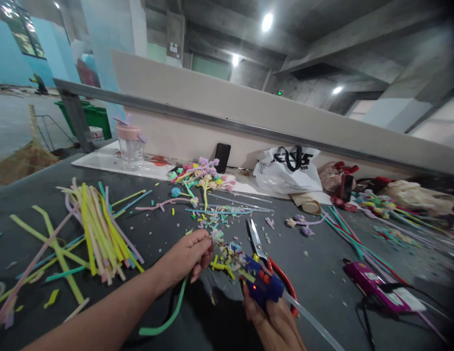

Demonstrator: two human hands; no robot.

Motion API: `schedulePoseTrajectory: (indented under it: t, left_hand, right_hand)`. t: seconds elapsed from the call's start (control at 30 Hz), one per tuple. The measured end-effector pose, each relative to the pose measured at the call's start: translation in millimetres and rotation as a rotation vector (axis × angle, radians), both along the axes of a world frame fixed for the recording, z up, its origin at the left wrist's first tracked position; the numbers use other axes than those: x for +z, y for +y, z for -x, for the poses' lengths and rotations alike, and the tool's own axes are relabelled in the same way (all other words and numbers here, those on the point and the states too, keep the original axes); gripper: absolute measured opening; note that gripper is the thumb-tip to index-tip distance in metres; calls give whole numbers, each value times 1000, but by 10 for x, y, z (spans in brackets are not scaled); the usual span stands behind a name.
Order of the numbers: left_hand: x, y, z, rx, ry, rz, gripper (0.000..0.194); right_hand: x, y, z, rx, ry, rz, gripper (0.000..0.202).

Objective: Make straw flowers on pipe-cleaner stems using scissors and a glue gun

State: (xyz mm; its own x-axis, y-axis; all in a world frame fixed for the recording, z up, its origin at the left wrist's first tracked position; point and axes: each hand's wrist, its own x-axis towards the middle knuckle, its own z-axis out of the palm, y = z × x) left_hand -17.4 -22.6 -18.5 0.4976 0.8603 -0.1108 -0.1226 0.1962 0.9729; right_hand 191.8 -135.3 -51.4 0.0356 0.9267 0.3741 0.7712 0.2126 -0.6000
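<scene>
My left hand (192, 253) is closed, with a small pale green and lilac flower piece (216, 236) at its fingertips. A green fuzzy stem (171, 312) hangs below that hand and curves to the lower left. My right hand (268, 314) is wrapped round a blue glue gun (261, 282) with a small red light; its nozzle points up and left toward the left hand. A clear glue stick (314, 321) sticks out of the gun's rear. Red-handled scissors (259, 241) lie open behind the gun. Cut scraps (227, 263) are scattered between the hands.
Yellow, pink and green stems (98, 229) are piled at left. Finished flowers (203, 173), a phone (223, 157), a clear jar (130, 146) and a white bag (288, 170) stand at the back. A purple device (382, 287) with cords lies at right.
</scene>
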Motion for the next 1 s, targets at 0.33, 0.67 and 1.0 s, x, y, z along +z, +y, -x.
schedulePoseTrajectory:
  t: [0.33, 0.67, 1.0]
  left_hand:
    - [-18, 10, 1, -8, -8, -7, 28]
    - [-5, 5, -7, -2, -49, 89, 24]
    - [40, 25, 67, -59, -93, 210, 22]
  right_hand:
    - [181, 43, -84, 63, -25, 53, 30]
    - [169, 121, 41, 22, 85, 88, 25]
    - [274, 165, 11, -50, 653, 120, 33]
